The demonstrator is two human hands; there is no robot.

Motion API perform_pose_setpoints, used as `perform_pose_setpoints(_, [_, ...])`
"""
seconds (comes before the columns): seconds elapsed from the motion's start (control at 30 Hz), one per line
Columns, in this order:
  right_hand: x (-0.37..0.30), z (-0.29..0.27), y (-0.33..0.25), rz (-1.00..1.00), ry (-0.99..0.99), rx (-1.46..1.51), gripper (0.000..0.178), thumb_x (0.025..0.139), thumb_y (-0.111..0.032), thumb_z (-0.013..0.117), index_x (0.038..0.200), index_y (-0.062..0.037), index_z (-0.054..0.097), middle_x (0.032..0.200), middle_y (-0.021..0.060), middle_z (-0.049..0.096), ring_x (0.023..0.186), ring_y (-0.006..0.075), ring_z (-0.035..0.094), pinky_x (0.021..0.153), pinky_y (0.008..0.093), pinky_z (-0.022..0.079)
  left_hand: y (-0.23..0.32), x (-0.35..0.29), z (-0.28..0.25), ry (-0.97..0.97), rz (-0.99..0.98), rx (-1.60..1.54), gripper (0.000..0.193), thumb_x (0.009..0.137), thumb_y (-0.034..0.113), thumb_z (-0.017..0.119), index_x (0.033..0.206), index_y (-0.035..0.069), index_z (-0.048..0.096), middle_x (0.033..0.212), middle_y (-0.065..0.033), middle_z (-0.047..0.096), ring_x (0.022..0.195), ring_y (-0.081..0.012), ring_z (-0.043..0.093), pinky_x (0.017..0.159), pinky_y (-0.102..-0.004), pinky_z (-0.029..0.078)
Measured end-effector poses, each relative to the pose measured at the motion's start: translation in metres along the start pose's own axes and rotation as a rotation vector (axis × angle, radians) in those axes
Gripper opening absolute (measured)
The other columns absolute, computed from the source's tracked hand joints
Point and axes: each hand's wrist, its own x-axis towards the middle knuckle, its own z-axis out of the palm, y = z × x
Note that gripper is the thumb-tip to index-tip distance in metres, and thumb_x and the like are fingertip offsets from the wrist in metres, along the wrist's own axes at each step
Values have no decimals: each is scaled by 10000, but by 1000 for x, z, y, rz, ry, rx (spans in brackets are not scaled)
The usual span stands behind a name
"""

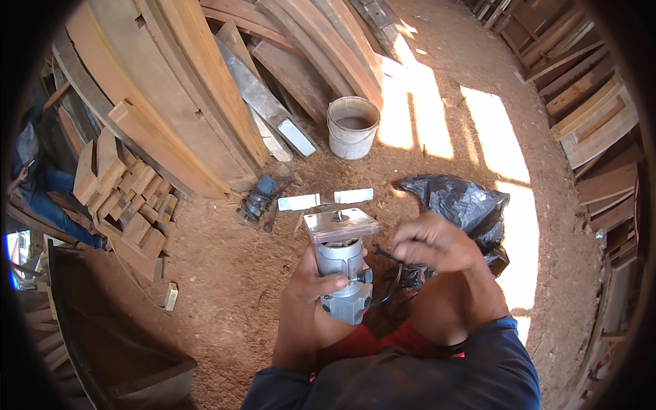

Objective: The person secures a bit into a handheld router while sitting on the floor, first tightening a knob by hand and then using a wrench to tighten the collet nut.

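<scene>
My left hand is wrapped round the grey body of a trim router, which stands upside down over my lap. Its clear base plate faces up, with a metal collet nut showing at the centre. To the right of the router, my right hand has its fingers curled closed. From under those fingers a small dark open-end wrench points toward the router, apart from it. A dark cord lies below my right hand.
Two pale flat strips show just beyond the router. A blue power tool lies on the dirt floor. Farther off is a white bucket. Black plastic bag at right; stacked wood blocks and leaning boards at left. Another person's leg shows far left.
</scene>
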Motion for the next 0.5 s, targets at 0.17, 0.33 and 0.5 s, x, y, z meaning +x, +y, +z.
perform_pose_setpoints(0.17, [16, -10, -9, 74, 359, 114, 177, 971, -138, 726, 1122, -47, 721, 897, 3, 634, 820, 88, 546, 718, 263, 452, -11, 1, 7, -144, -76, -241, 870, 715, 173, 838, 1426, -104, 420, 1213, -254, 636, 1042, -343, 716, 837, -450, 627])
perform_pose_setpoints(0.33, [35, -5, -11, -194, 290, -127, 242, 957, -109, 718, 1187, -33, 727, 995, 121, 710, 882, 253, 659, 787, 369, 519, -17, 6, 10, -265, -153, -160, 871, 736, 214, 859, 1427, -92, 425, 1238, -229, 629, 1066, -314, 706, 848, -448, 636])
perform_pose_setpoints(0.5, [39, -3, -22, -138, 184, -114, 200, 953, -81, 698, 1138, -17, 740, 1003, 161, 724, 937, 302, 693, 816, 411, 532, -10, 6, 17, -268, -130, -83, 774, 774, 243, 880, 1368, -74, 497, 1144, -172, 706, 1019, -222, 720, 865, -367, 598])
